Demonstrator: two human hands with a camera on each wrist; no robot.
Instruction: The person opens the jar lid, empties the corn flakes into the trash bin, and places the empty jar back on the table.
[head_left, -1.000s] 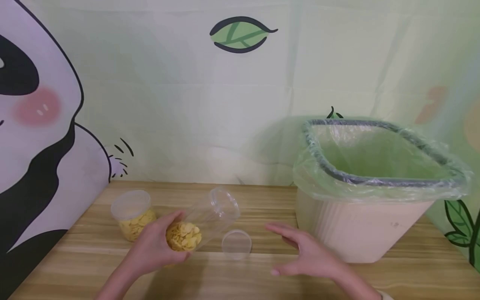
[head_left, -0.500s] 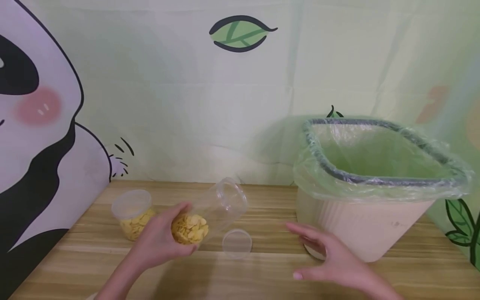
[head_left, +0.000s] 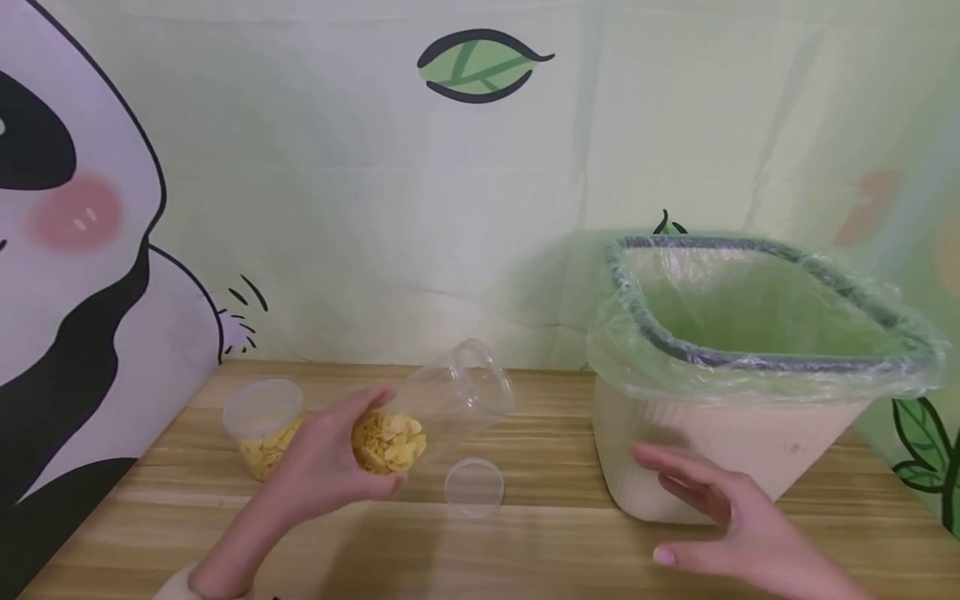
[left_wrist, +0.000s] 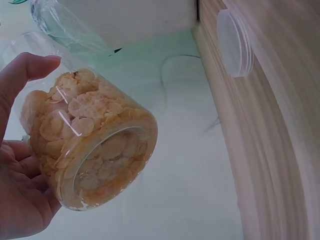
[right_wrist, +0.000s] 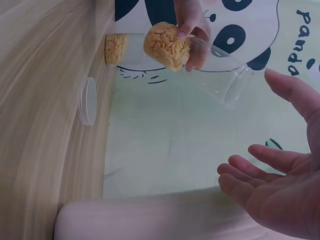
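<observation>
My left hand (head_left: pixel 330 462) grips a clear plastic jar (head_left: pixel 457 387) around its lower part, above the table. Yellow flakes (head_left: pixel 390 442) fill the bottom of this jar, which tilts with its uncovered mouth up and to the right. The left wrist view shows the jar's base (left_wrist: pixel 112 167) facing the camera, thumb on one side and fingers on the other. In front of the bin, my right hand (head_left: pixel 742 525) holds nothing, its thumb and fingers spread apart. A translucent round lid (head_left: pixel 474 487) lies on the table between the hands.
A second clear jar (head_left: pixel 262 425) with flakes stands behind my left forearm, partly hidden by the hand. On the right is a pale bin (head_left: pixel 675 450) with a dark rim and a green plastic liner (head_left: pixel 757 383). Behind the wooden table (head_left: pixel 525 550) hangs a panda-print backdrop (head_left: pixel 360 208).
My left hand has carried the tilted jar up and to the right. The right hand has moved rightward, away from the lid and in front of the bin. Lid and second jar stay put.
</observation>
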